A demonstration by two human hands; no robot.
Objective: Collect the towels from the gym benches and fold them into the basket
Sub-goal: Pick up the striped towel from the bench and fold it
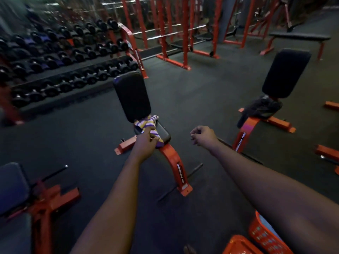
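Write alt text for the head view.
The left hand touches a striped towel on the seat of a red-framed bench, while the right hand hovers beside it holding nothing. A dark towel lies on a second bench to the right; an orange basket sits at bottom right.

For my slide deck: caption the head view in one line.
Left hand pinches the striped towel on a bench seat; right hand hangs loosely curled and empty; orange basket nearby.

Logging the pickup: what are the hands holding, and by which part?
The left hand pinches the striped towel by its near end; the right hand holds nothing.
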